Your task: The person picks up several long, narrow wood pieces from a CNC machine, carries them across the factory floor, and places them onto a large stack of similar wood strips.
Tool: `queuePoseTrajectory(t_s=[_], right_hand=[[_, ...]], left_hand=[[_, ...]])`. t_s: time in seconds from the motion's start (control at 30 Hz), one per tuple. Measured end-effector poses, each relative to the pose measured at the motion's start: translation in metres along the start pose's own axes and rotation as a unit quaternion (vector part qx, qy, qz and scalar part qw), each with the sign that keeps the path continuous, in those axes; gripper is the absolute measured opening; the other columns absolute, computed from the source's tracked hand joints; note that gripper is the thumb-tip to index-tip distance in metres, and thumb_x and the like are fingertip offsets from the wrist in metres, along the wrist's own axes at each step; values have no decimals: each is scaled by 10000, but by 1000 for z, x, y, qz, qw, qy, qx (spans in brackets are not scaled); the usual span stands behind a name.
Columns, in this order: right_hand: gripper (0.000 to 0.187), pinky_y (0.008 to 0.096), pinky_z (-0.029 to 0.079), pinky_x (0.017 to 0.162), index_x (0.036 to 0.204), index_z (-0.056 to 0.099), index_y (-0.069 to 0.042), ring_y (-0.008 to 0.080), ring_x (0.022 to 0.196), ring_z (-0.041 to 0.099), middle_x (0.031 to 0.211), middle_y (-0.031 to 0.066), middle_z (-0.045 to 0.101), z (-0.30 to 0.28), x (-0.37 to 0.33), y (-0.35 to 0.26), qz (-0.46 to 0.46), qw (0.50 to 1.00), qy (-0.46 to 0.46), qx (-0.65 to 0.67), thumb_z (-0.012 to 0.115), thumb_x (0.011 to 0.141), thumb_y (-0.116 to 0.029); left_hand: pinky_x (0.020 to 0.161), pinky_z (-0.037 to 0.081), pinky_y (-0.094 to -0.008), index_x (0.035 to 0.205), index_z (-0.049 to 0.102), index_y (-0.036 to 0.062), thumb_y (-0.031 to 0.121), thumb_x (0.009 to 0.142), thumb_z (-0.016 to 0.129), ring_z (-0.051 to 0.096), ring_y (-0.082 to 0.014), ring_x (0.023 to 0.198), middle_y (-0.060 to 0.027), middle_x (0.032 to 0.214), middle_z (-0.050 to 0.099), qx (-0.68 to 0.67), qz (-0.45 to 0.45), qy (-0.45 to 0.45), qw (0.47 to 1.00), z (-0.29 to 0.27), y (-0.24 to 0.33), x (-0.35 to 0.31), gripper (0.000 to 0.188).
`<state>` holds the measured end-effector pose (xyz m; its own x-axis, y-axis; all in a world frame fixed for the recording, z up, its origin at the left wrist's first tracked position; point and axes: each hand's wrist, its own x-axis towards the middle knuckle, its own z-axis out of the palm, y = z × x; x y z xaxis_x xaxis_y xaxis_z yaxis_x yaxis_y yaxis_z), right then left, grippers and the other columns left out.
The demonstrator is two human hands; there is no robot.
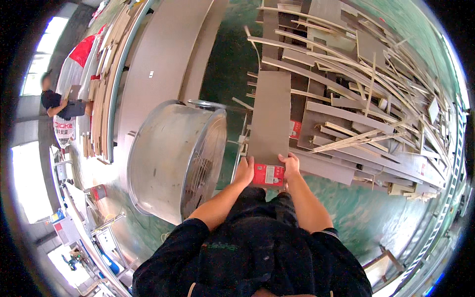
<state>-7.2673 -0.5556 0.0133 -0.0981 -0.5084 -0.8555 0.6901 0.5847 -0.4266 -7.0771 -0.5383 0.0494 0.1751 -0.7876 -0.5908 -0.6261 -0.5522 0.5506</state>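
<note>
A long grey-brown board (270, 114) stretches away from me, with a red label (268, 174) on its near end. My left hand (244, 171) grips its left edge beside the label, thumb on top. On the opposite edge my right hand (290, 166) is closed in the same way, thumb over the top face. The fingers of both hands are mostly hidden under the board. Its far end reaches over the edge of a pile of wood strips (346, 89).
A large round metal drum fan (166, 158) stands close on my left. Beyond it lie wide brown panels (163, 54) and stacked boards (106, 84). A person (62, 101) holding a panel is at the far left. Green floor (336, 203) shows at right.
</note>
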Motion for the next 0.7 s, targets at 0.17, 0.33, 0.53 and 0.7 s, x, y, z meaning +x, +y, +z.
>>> queuePoseTrajectory(t_s=[0.17,0.33,0.53,0.7], right_hand=[[382,361,481,782,1123,556,66,229,866,595,1003,144,633,4,27,8,-5,1000,-16,-5,640,751,91],[308,370,446,817,1061,597,58,219,902,573,1015,105,631,33,30,4,-40,998,25,-34,668,776,-37],[414,370,451,783,939,632,33,278,834,605,892,195,645,15,10,6,-125,930,143,-315,633,830,-366],[516,445,448,840,973,627,26,389,940,603,974,236,639,-5,-19,0,-111,847,232,-465,540,856,-470]], left_hand=[[869,395,-509,1101,452,-58,475,948,340,499,-496,1034,-348,1077,536,-5,33,33,999,-5,4,22,566],[830,414,-508,1033,483,-48,440,943,359,536,-462,990,-314,1018,575,12,21,23,999,-18,-2,46,511],[844,412,-513,1118,457,-18,451,951,347,531,-472,997,-305,1025,575,9,-10,-95,995,-8,-21,25,510],[769,462,-452,1039,480,-10,409,949,429,592,-395,888,-236,917,604,6,-2,-152,988,23,-48,-1,432]])
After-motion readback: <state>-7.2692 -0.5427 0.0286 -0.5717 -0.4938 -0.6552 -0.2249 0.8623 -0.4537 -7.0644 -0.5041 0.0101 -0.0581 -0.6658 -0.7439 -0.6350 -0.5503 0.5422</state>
